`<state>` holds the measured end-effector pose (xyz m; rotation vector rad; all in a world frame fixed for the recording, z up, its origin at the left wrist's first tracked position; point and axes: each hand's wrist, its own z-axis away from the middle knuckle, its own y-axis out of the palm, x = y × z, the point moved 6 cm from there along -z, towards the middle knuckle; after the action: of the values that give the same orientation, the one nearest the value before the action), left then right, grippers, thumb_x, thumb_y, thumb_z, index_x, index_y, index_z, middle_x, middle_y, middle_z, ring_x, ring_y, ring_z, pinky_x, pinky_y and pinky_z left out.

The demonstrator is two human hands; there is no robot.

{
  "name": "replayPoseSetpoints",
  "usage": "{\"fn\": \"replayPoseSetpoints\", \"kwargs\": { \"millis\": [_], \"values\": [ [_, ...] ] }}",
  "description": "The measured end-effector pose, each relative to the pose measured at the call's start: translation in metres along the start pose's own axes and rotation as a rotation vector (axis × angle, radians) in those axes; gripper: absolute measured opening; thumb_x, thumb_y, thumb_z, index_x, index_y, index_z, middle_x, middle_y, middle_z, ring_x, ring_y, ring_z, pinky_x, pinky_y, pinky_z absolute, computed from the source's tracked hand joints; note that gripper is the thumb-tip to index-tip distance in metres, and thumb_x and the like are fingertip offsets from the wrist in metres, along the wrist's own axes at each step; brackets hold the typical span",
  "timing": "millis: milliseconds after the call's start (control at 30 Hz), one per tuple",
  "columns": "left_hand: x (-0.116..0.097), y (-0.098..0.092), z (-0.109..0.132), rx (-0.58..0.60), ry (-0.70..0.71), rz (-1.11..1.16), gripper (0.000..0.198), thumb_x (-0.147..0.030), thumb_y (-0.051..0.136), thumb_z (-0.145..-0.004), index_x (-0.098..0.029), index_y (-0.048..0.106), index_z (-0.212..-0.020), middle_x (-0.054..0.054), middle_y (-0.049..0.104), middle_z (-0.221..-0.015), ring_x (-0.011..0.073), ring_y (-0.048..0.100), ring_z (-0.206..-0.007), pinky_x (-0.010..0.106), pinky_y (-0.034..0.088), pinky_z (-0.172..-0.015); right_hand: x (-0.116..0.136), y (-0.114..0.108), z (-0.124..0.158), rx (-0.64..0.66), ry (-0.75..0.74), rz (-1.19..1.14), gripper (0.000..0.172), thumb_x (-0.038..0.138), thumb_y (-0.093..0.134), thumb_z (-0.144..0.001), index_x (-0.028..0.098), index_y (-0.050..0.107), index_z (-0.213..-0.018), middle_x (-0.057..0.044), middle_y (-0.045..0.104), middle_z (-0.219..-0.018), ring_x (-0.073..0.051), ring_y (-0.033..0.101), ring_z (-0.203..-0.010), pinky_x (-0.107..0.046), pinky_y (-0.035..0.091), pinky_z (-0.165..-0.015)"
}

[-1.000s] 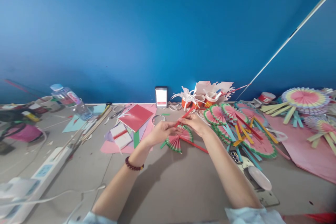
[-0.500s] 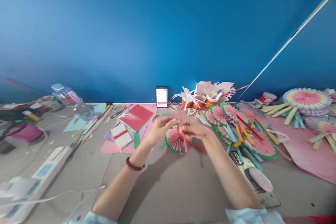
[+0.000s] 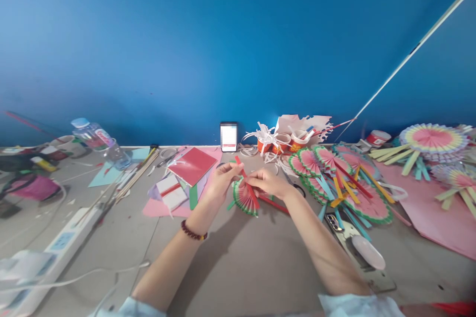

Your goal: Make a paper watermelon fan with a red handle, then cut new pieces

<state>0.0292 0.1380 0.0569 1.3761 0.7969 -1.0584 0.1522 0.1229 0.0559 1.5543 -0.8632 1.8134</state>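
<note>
Between my hands, just above the table, is a narrow red paper strip (image 3: pixel 254 198), tilted with its top toward the left. My left hand (image 3: pixel 226 178) pinches the strip near its upper end. The fingers of my right hand (image 3: pixel 268 183) are closed on it about the middle. Behind and below it lies a small pleated paper fan (image 3: pixel 243 199), pink with a green rim, partly covered by my hands. A second red strip (image 3: pixel 274 204) slants out from the fan under my right hand.
Several finished paper fans (image 3: pixel 368 203) with coloured strips lie to the right, near a phone (image 3: pixel 347 237) and a white mouse (image 3: pixel 368 251). A red sheet pack (image 3: pixel 192 166) lies left. Red cups (image 3: pixel 297 144) stand by the wall. A power strip (image 3: pixel 59 247) lies front left.
The red strip has gone from nearly upright to leaning left at the top. My left hand has come onto its upper end; my right hand has shifted slightly left.
</note>
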Motion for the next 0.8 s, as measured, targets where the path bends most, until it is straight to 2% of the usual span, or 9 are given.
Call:
{"fn": "replayPoseSetpoints", "kwargs": {
  "millis": [133,233,433,533,700,800],
  "values": [
    [0.001,-0.007,-0.003,-0.077,0.034,0.004,0.027,-0.038,0.077,-0.061,-0.015,0.064,-0.063,0.0,0.059,-0.066,0.0086,0.051,-0.059,0.021,0.043,-0.058,0.0,0.002,-0.001,-0.12,0.0,0.095,0.041,0.052,0.052,-0.083,0.015,0.069,-0.077,-0.004,0.071,-0.071,-0.015,0.062,-0.06,-0.024,0.045,-0.058],
    [-0.004,-0.011,-0.004,-0.11,0.093,-0.034,0.027,-0.038,0.077,-0.061,-0.014,0.065,-0.063,0.002,0.06,-0.065,0.0094,0.051,-0.058,0.022,0.041,-0.057,0.001,0.003,-0.001,-0.167,-0.003,0.145,0.039,0.052,0.053,-0.081,0.017,0.071,-0.079,-0.004,0.072,-0.075,-0.017,0.063,-0.067,-0.026,0.046,-0.064],
    [-0.018,-0.022,-0.001,-0.24,0.183,0.006,0.026,-0.037,0.078,-0.058,-0.016,0.064,-0.062,-0.001,0.056,-0.058,0.0074,0.047,-0.052,0.022,0.039,-0.053,0.0,0.002,-0.003,-0.136,0.024,0.174,0.036,0.05,0.059,-0.078,0.018,0.073,-0.081,-0.003,0.072,-0.081,-0.017,0.061,-0.071,-0.026,0.044,-0.069],
    [-0.021,-0.024,-0.001,-0.262,0.198,0.008,0.027,-0.037,0.078,-0.058,-0.015,0.063,-0.061,-0.002,0.054,-0.057,0.0067,0.045,-0.05,0.021,0.038,-0.052,-0.002,0.0,-0.005,-0.171,0.026,0.185,0.037,0.052,0.058,-0.079,0.018,0.073,-0.081,-0.003,0.072,-0.08,-0.017,0.06,-0.07,-0.027,0.043,-0.07],
    [-0.021,-0.031,-0.003,-0.314,0.224,0.009,0.028,-0.038,0.076,-0.061,-0.015,0.061,-0.063,-0.002,0.055,-0.061,0.0065,0.044,-0.051,0.021,0.037,-0.052,-0.009,0.002,-0.006,-0.152,0.04,0.164,0.037,0.052,0.059,-0.077,0.018,0.073,-0.082,-0.003,0.072,-0.081,-0.018,0.061,-0.073,-0.028,0.043,-0.071],
    [-0.022,-0.036,-0.007,-0.315,0.243,0.007,0.027,-0.037,0.076,-0.062,-0.015,0.061,-0.064,-0.002,0.055,-0.061,0.0068,0.045,-0.052,0.021,0.036,-0.051,-0.007,0.003,-0.007,-0.182,0.013,0.146,0.037,0.051,0.057,-0.08,0.018,0.072,-0.084,-0.003,0.071,-0.076,-0.017,0.06,-0.068,-0.026,0.043,-0.066]
  ]
}}
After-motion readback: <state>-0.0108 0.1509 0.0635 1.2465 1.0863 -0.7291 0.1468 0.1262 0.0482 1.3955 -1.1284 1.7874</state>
